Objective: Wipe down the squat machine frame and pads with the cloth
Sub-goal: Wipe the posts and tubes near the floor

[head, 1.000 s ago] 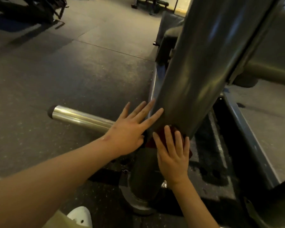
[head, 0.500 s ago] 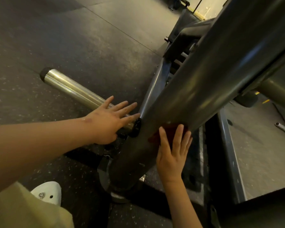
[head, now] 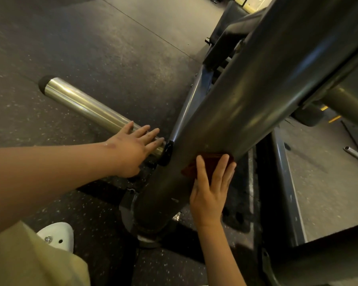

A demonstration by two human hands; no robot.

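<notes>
Now the dark red cloth (head: pixel 209 162) lies flat against the lower stretch of the squat machine's thick grey frame tube (head: pixel 246 104), on the side facing the camera, a little above the tube's base plate (head: pixel 128 205). The right hand (head: pixel 210 188) presses it there with straight fingers, slightly apart, so only the cloth's upper and left edges show past the fingertips. It holds much the same spot on the tube as a second ago.

The left hand (head: pixel 132 149) is what has changed: a second ago its spread fingers lay on the frame tube itself, and now they rest, straight and a little apart, on the inner end of the chrome peg (head: pixel 81 104) just beside the black collar where the peg meets the frame (the palm is turned down).

Beyond them are the speckled rubber floor (head: pixel 91 48), a white shoe (head: pixel 56 234) and a pale green garment (head: pixel 29 263) at lower left.
</notes>
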